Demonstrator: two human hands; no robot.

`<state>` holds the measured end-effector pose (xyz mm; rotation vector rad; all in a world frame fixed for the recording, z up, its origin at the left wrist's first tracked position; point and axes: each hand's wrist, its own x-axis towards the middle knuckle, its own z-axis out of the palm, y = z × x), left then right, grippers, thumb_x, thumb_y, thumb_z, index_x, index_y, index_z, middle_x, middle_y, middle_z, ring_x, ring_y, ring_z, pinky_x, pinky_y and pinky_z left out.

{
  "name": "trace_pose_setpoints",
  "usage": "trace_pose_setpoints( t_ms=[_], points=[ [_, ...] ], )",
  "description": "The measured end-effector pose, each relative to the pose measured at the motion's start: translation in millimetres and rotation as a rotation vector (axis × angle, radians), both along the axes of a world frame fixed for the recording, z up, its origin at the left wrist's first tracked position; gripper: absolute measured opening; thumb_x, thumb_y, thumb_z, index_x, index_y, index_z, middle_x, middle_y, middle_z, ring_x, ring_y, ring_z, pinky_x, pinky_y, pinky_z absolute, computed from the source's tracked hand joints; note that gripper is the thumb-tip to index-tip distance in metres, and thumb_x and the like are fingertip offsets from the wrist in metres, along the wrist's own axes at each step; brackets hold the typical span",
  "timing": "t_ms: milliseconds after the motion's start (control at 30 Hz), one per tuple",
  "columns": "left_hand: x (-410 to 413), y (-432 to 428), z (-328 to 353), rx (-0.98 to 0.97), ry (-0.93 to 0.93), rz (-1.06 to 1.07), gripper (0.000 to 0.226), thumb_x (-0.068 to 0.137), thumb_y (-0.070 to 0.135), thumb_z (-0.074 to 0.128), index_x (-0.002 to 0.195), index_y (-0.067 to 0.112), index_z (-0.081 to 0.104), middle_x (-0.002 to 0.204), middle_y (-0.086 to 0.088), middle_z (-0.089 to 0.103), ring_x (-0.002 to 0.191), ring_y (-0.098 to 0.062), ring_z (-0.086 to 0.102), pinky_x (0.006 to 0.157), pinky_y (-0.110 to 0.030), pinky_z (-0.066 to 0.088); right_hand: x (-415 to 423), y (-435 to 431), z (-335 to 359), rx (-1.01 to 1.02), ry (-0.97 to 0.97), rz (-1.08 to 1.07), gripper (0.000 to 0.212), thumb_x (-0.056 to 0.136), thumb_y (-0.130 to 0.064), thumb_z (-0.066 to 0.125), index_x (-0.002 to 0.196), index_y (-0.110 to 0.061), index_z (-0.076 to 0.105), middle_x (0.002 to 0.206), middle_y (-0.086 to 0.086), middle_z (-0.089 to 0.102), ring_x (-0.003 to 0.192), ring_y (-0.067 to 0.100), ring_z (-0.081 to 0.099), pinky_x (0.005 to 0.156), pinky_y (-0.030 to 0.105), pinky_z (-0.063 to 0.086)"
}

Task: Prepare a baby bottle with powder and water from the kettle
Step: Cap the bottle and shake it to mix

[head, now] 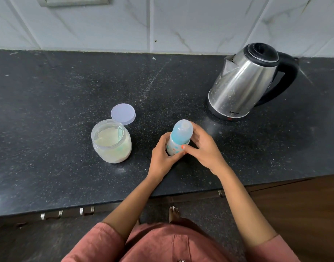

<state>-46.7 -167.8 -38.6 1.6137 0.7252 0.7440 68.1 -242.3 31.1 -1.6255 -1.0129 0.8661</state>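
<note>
**Left hand (161, 157) and right hand (204, 148) grip 1 baby bottle (172, 148)**

1 speckled black stone countertop (49, 91) carries everything. 1 shiny, tapered steel kettle (243, 82) with a black handle stands well beyond the right fingers. 1 clear round jar (111, 142) of pale powder (107, 138) stands open, left of the left fingers and apart from them. The upright bottle sits between both sets of fingers. The left fingers curl round its printed body, and the right fingers wrap its translucent blue domed cap (182, 132). 1 flat round lid (123, 114) lies just behind the jar. 1 pale scoop (120, 132), probably plastic, stands in the powder.
</note>
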Motion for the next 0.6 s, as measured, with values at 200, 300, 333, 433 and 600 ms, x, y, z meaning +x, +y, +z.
trace_pose_setpoints(
  t_ms=[200,300,333,433,600],
  points=[
    [0.4,0.0,-0.9,0.001,0.014,0.004,0.06,0.073,0.019,0.077,0.113,0.047,0.041,0.113,0.022,0.056,0.109,0.005,0.053,0.085,-0.007,0.043,-9.0,10.3,-3.5,-0.009,-0.053,-0.191,0.063,0.064,0.002,0.077,0.109,-0.026,0.042,0.122,0.004,0.047,0.108,0.007,0.049,0.095,0.023,0.043],
    [0.5,0.3,-1.1,0.002,0.01,0.001,0.059,0.073,0.019,0.076,0.113,0.045,0.042,0.114,0.021,0.056,0.109,0.002,0.054,0.086,-0.009,0.043,-9.7,11.3,-3.9,-0.014,-0.071,-0.173,0.064,0.064,-0.004,0.079,0.109,-0.031,0.042,0.124,0.002,0.043,0.113,0.011,0.047,0.094,0.023,0.043],
    [0.6,0.4,-0.8,0.002,0.011,-0.001,0.059,0.073,0.019,0.076,0.113,0.046,0.042,0.114,0.021,0.056,0.109,0.002,0.054,0.086,-0.009,0.043,-7.3,9.6,-3.1,-0.011,-0.047,-0.12,0.065,0.066,-0.004,0.078,0.11,-0.036,0.042,0.126,0.0,0.044,0.117,0.011,0.046,0.096,0.023,0.042],
    [0.2,0.3,-0.2,-0.005,0.005,-0.003,0.059,0.073,0.019,0.077,0.112,0.048,0.042,0.114,0.023,0.056,0.109,0.004,0.054,0.086,-0.009,0.043,1.7,4.3,-0.5,-0.009,0.012,0.049,0.069,0.073,0.0,0.071,0.119,-0.043,0.04,0.131,-0.009,0.047,0.123,0.005,0.044,0.102,0.019,0.037],
    [0.3,-0.4,-0.9,0.003,0.006,-0.001,0.06,0.072,0.021,0.077,0.111,0.05,0.042,0.113,0.026,0.055,0.109,0.007,0.052,0.084,-0.005,0.041,3.9,5.8,-2.5,-0.01,-0.044,-0.031,0.062,0.071,0.001,0.071,0.113,-0.038,0.046,0.117,-0.014,0.052,0.113,0.002,0.051,0.098,0.019,0.042]
  ],
)
